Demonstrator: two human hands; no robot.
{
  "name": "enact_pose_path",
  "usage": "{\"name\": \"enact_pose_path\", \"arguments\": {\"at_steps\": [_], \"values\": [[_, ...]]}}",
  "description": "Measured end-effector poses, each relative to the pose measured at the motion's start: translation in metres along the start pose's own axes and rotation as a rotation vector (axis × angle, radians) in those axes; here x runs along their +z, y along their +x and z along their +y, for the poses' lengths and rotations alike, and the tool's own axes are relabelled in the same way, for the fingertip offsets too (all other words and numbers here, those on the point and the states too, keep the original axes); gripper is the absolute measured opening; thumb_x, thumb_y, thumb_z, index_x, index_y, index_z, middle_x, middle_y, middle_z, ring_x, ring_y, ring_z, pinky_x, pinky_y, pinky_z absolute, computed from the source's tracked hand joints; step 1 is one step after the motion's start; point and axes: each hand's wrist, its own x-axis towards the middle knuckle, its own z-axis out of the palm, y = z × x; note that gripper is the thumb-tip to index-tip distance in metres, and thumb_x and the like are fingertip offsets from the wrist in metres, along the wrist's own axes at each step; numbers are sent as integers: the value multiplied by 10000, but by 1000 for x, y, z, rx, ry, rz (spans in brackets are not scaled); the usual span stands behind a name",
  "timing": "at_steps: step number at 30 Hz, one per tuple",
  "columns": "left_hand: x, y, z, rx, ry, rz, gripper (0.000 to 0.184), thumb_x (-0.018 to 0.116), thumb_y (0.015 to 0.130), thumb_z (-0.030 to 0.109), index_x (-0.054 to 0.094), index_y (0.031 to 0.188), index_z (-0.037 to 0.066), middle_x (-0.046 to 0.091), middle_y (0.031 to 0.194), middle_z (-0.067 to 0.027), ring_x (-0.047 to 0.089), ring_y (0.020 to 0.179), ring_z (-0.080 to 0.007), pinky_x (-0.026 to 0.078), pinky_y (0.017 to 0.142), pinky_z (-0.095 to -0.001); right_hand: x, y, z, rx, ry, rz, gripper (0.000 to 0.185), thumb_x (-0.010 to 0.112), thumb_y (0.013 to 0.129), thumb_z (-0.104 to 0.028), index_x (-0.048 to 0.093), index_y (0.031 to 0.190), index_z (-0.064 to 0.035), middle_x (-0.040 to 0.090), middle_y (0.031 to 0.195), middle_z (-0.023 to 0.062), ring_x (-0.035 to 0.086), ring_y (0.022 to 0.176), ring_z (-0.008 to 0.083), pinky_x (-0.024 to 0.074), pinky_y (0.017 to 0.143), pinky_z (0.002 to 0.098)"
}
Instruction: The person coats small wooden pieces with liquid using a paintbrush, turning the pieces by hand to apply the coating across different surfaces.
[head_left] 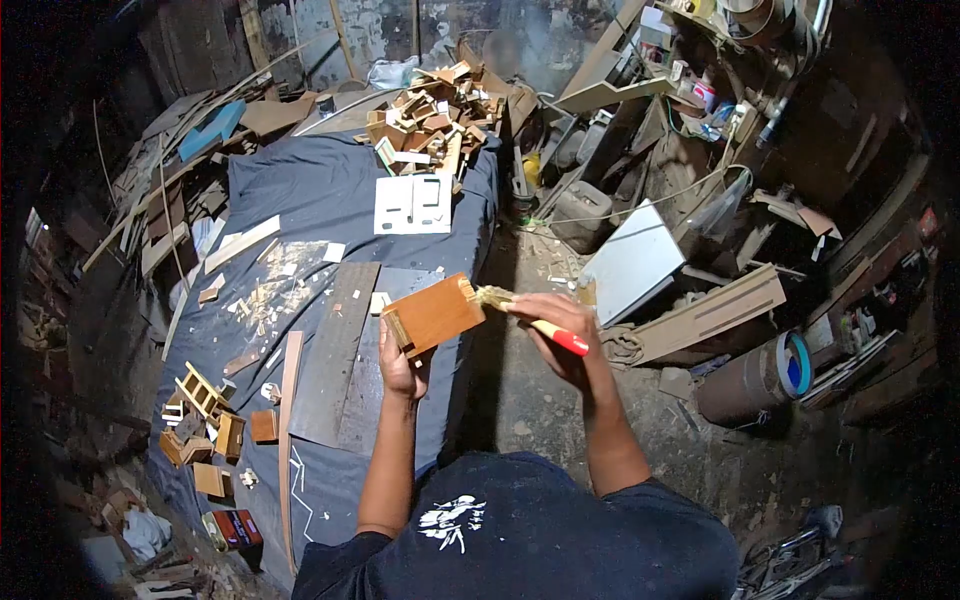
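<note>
My left hand (398, 368) is closed on the lower left end of a small brown wooden box (436, 315), held tilted above the table edge. In my right hand (560, 335) is a paintbrush (548, 330) with a pale handle and a red end. Its bristles touch or nearly touch the upper right end of the box. My right fingers wrap the brush near its ferrule. Below the box, a grey board (345, 350) lies on the dark cloth of the table (300, 185). The underside of the box and my left fingertips behind it are hidden.
A heap of small wooden pieces (435, 120) rises at the table's far end, behind a white panel (412, 204). More little wooden boxes (212, 479) sit at the near left, beside a long wood strip (290, 440). A drum (745, 385) and leaning boards (700, 310) stand on the right.
</note>
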Motion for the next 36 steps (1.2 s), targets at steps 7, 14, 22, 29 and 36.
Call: {"name": "enact_pose_path", "arguments": {"at_steps": [7, 14, 22, 29, 36], "values": [[-30, 15, -7, -137, -431, -310, 433, 386, 1027, 340, 546, 1288, 35, 648, 1180, -107, 647, 1037, -249, 536, 899, -378, 14, -14, -24, 46, 244, -277, 242, 732, 810, -33, 689, 1049, -34, 712, 1041, 120, 696, 938, 280, 549, 818, 364], [-16, 2, -19, -189, -178, 75, 409, 367, 1034, 374, 554, 1293, 119, 643, 1212, -58, 627, 1049, -214, 500, 955, -432, -5, -20, -9, 260, 247, 38, 249, 697, 825, 28, 694, 1073, 10, 711, 1050, 142, 684, 979, 241, 528, 860, 319], [1, -4, -48, -262, -86, -5, 544, 407, 1017, 361, 375, 1458, 45, 525, 1388, -151, 557, 1230, -295, 460, 1028, -452, 10, -45, 14, 455, 339, 310, 272, 683, 870, -22, 668, 1141, -3, 694, 1107, 114, 653, 1015, 200, 501, 900, 302], [26, -6, -78, -297, 202, -135, 391, 540, 974, 162, 444, 1347, 96, 596, 1176, -48, 629, 999, -145, 516, 835, -288, -6, -57, 13, 542, 328, 282, 267, 672, 882, -19, 654, 1147, 10, 681, 1128, 114, 638, 1053, 182, 495, 916, 295], [57, 1, -110, -71, 588, -310, 325, 609, 950, 102, 537, 1254, 12, 602, 1149, -48, 570, 1038, -117, 459, 931, -285, -37, -63, 16, 438, 216, 212, 262, 702, 836, -18, 690, 1098, -26, 712, 1053, 126, 678, 982, 209, 515, 873, 325]]}}
